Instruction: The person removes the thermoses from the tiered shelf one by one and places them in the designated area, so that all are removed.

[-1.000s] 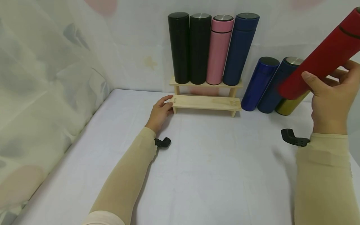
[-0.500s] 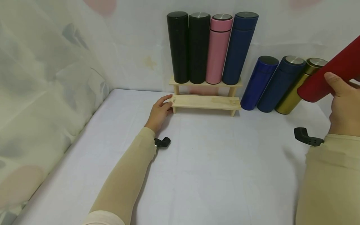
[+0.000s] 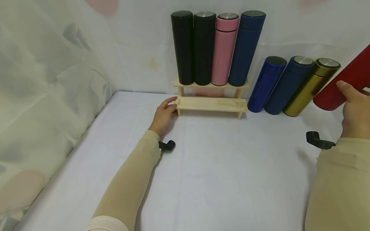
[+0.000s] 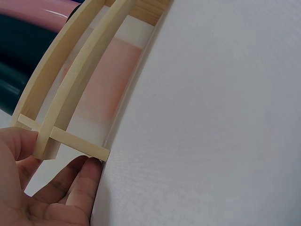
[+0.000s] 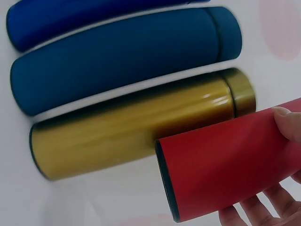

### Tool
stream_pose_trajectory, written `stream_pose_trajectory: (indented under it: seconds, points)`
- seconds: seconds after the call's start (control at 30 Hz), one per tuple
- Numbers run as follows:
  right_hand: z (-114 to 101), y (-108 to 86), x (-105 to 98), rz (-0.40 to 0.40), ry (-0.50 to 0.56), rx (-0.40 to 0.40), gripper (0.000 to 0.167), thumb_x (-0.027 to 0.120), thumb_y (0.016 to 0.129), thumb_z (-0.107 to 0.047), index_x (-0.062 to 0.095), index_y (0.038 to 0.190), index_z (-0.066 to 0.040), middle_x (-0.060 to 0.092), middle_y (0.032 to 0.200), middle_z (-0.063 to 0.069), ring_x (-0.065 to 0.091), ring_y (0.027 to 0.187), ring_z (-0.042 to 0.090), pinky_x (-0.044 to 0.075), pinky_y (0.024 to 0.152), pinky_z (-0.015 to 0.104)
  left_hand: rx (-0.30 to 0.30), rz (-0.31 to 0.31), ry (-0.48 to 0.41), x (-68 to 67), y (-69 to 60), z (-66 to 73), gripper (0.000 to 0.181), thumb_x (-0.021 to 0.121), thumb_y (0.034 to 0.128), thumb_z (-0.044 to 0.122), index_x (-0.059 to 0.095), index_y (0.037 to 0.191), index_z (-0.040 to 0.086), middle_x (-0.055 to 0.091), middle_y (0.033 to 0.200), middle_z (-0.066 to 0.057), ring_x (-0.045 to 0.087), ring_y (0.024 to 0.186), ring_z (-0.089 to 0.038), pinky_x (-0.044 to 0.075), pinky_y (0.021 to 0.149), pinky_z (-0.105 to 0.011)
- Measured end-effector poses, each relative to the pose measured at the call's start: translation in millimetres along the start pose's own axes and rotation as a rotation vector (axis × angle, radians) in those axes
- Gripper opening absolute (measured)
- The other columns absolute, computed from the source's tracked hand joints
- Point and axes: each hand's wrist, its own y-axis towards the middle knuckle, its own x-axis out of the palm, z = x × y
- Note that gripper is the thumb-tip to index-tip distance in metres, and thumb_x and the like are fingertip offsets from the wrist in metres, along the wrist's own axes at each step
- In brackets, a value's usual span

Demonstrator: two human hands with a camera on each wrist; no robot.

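My left hand (image 3: 162,116) holds the left end of a two-step wooden rack (image 3: 211,104). Seen from the left wrist, its fingers (image 4: 84,186) curl against the end of the rack (image 4: 77,84) by a leg. My right hand (image 3: 356,110) grips a red thermos bottle (image 3: 348,81) near the right edge of the head view. The bottle is tilted and held off the table, its base pointing down-left; its top is cut off. Beside it stands a gold thermos bottle (image 3: 310,88), which the red one (image 5: 225,165) partly overlaps in the right wrist view.
On the rack's upper step stand two black bottles (image 3: 183,48), a pink bottle (image 3: 224,54) and a dark blue bottle (image 3: 246,49). Right of the rack, a bright blue bottle (image 3: 266,85) and another dark blue bottle (image 3: 289,85) stand on the white-covered table (image 3: 231,166).
My right hand has carried the red bottle right and down, away from the gold bottle, whose top now shows. My left hand stays at the rack.
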Motion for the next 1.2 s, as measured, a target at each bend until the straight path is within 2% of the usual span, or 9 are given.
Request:
stream_pose_trajectory:
  seconds: [0.27,0.43,0.57,0.73,1.0,1.2]
  points:
    - [8,3.5,-4,0.013,-0.156,0.04,0.079,0.08,0.096,-0.043,0.039,0.165,-0.041,0.037,0.169,-0.017,0.034,0.154,0.007,0.016,0.123,0.034,-0.003,0.0,-0.007,1.2,-2.0,1.6,0.043,0.058,0.114,0.014,0.059,0.157,0.013,0.059,0.145,-0.021,0.064,0.129,-0.032,0.056,0.106,-0.039]
    - [20,12.8,-7,-0.002,-0.235,0.038,0.08,0.076,0.099,-0.043,0.031,0.166,-0.045,0.033,0.169,-0.019,0.032,0.154,0.006,0.016,0.125,0.037,0.001,0.001,-0.007,1.8,-2.1,1.5,0.044,0.058,0.1141,0.014,0.058,0.158,0.011,0.059,0.145,-0.022,0.064,0.128,-0.033,0.055,0.107,-0.039]
    - [32,21.7,-8,-0.016,-0.232,0.023,0.08,0.077,0.101,-0.039,0.029,0.166,-0.046,0.032,0.167,-0.019,0.032,0.15,0.0,0.018,0.126,0.034,-0.002,0.0,-0.004,2.7,-3.4,2.8,0.044,0.058,0.1141,0.014,0.057,0.158,0.011,0.058,0.146,-0.022,0.063,0.129,-0.033,0.055,0.108,-0.039]
    - [43,27.0,-11,-0.043,-0.245,0.046,0.079,0.076,0.103,-0.036,0.029,0.166,-0.046,0.03,0.167,-0.018,0.033,0.147,-0.001,0.019,0.127,0.032,-0.008,0.013,0.0,3.7,-4.2,3.2,0.043,0.059,0.1137,0.014,0.06,0.157,0.014,0.059,0.145,-0.021,0.064,0.128,-0.033,0.056,0.106,-0.039]
    - [62,40.2,-12,-0.1,-0.392,0.007,0.073,0.07,0.105,-0.04,0.028,0.165,-0.048,0.03,0.168,-0.018,0.032,0.146,0.0,0.027,0.125,0.031,-0.014,0.012,0.002,2.7,-3.5,3.1,0.043,0.059,0.1137,0.014,0.06,0.157,0.014,0.058,0.147,-0.022,0.064,0.129,-0.033,0.055,0.107,-0.039]
    - [68,40.5,-12,-0.12,-0.349,0.008,0.073,0.073,0.105,-0.034,0.03,0.164,-0.047,0.031,0.166,-0.017,0.033,0.146,0.002,0.027,0.125,0.033,-0.01,0.014,-0.007,1.6,-0.8,1.7,0.042,0.06,0.1135,0.014,0.061,0.156,0.015,0.059,0.145,-0.022,0.064,0.129,-0.033,0.056,0.106,-0.039]
